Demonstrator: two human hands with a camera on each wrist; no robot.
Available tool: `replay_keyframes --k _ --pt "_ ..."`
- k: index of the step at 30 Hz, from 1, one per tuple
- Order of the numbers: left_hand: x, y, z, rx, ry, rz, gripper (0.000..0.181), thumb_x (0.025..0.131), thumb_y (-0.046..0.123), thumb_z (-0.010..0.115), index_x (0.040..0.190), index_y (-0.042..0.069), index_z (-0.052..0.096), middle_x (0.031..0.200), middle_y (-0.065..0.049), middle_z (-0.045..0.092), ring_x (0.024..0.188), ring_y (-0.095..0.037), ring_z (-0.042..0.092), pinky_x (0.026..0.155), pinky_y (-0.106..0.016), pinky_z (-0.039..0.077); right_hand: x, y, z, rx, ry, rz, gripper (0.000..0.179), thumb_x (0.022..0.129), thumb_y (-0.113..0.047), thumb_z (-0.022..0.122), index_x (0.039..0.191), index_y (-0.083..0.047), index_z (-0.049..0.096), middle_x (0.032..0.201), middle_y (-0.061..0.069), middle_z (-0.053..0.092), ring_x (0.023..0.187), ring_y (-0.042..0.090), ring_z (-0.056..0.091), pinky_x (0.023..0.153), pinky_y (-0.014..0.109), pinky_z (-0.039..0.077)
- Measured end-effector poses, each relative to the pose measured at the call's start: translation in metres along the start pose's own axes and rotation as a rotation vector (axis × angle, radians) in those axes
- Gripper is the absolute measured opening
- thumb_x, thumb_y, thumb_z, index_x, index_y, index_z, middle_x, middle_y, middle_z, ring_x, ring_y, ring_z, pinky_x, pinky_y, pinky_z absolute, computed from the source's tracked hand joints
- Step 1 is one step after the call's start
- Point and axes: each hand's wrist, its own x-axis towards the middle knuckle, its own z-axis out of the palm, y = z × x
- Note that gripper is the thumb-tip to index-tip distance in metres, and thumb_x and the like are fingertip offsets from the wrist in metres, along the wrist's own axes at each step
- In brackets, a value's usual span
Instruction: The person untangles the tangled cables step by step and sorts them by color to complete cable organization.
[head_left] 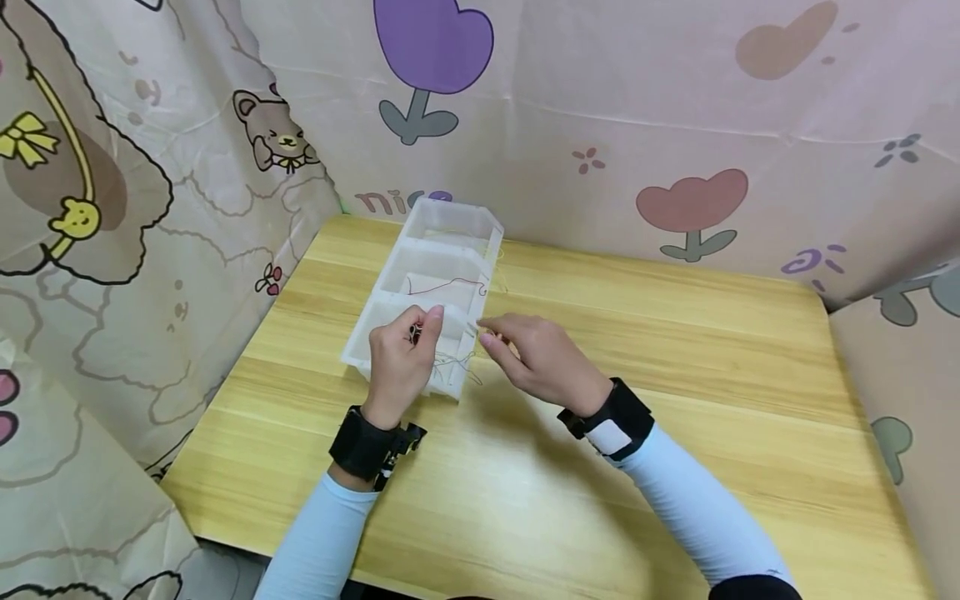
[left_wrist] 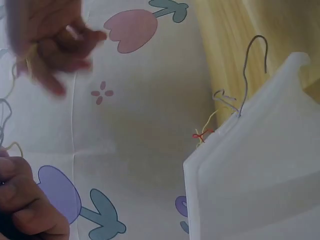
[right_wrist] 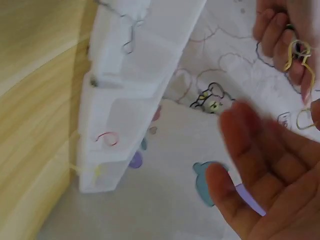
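My left hand (head_left: 401,362) is raised over the near compartment of a white three-part tray (head_left: 367,337), fingers curled round a small bunch of thin strings. A yellow string (right_wrist: 312,80) loops out of this fist in the right wrist view, and a grey string (left_wrist: 6,112) shows above it in the left wrist view. Just right of the tray is my right hand (head_left: 543,358), thumb and index finger apart; in the right wrist view its fingers are loosely extended and blurred. Pale strings (head_left: 453,362) tangle at the tray's near compartment, partly behind the left hand.
A red string (head_left: 453,280) lies in the middle compartment. At the far compartment, a yellow string (head_left: 504,267) hangs over the right side. The tray stands on a wooden table (head_left: 712,375), with a patterned cloth (head_left: 570,100) behind it and at the left.
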Motion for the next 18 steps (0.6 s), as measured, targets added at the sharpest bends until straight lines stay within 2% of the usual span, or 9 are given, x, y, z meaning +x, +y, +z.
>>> replay_keyframes --k 2,3,5,8,11,14,18 --pt "0.000 0.002 0.003 -0.003 -0.007 0.013 0.031 0.095 0.023 0.054 0.065 0.013 0.054 0.043 0.007 0.034 0.035 -0.007 0.027 0.032 -0.026 0.022 0.002 -0.005 0.001 -0.007 0.024 -0.035 0.040 0.094 -0.026 0.052 0.125 -0.001 0.052 0.103 0.009 0.065 0.089 0.011 0.057 0.076 0.036 0.052" --pt "0.000 0.002 0.004 0.000 -0.009 0.021 0.031 0.095 0.023 0.054 0.065 0.013 0.054 0.044 0.007 0.035 0.035 -0.006 0.028 0.033 -0.026 0.022 0.004 -0.008 0.002 -0.018 0.026 -0.061 0.048 0.092 -0.027 0.054 0.130 0.002 0.047 0.108 0.013 0.064 0.095 0.014 0.057 0.081 0.038 0.051" --pt "0.000 0.004 0.006 0.006 -0.012 0.034 0.031 0.095 0.023 0.053 0.066 0.013 0.053 0.044 0.007 0.035 0.035 -0.006 0.028 0.032 -0.026 0.023 0.006 -0.014 0.005 -0.050 0.003 -0.114 0.053 0.090 -0.029 0.056 0.131 0.004 0.045 0.109 0.014 0.063 0.098 0.017 0.057 0.084 0.039 0.050" --pt "0.001 0.005 0.007 0.016 -0.004 0.043 0.032 0.095 0.024 0.053 0.065 0.014 0.052 0.044 0.007 0.035 0.035 -0.007 0.028 0.032 -0.027 0.023 0.009 -0.020 0.011 -0.081 -0.072 -0.146 0.039 0.091 -0.022 0.058 0.120 0.003 0.055 0.093 0.008 0.065 0.084 0.013 0.058 0.076 0.034 0.052" --pt "0.001 0.005 0.008 0.022 0.007 0.039 0.033 0.095 0.026 0.053 0.065 0.015 0.050 0.045 0.007 0.035 0.036 -0.007 0.030 0.033 -0.027 0.024 0.008 -0.023 0.015 -0.074 -0.148 -0.120 0.022 0.092 -0.011 0.055 0.110 0.001 0.061 0.077 -0.001 0.060 0.069 0.006 0.052 0.067 0.028 0.051" --pt "0.000 0.004 0.007 0.016 0.009 0.037 0.033 0.095 0.026 0.053 0.064 0.015 0.051 0.045 0.008 0.036 0.037 -0.006 0.031 0.033 -0.027 0.025 0.005 -0.022 0.018 -0.042 -0.182 -0.094 0.017 0.092 -0.006 0.053 0.105 -0.002 0.063 0.075 -0.003 0.060 0.069 0.004 0.053 0.068 0.026 0.051" --pt "-0.001 0.002 0.005 0.014 -0.001 0.036 0.032 0.095 0.026 0.053 0.066 0.015 0.052 0.044 0.008 0.034 0.036 -0.006 0.029 0.033 -0.027 0.023 0.002 -0.019 0.016 -0.011 -0.186 -0.085 0.015 0.095 -0.012 0.050 0.101 -0.006 0.063 0.074 -0.005 0.059 0.065 0.002 0.051 0.064 0.024 0.050"
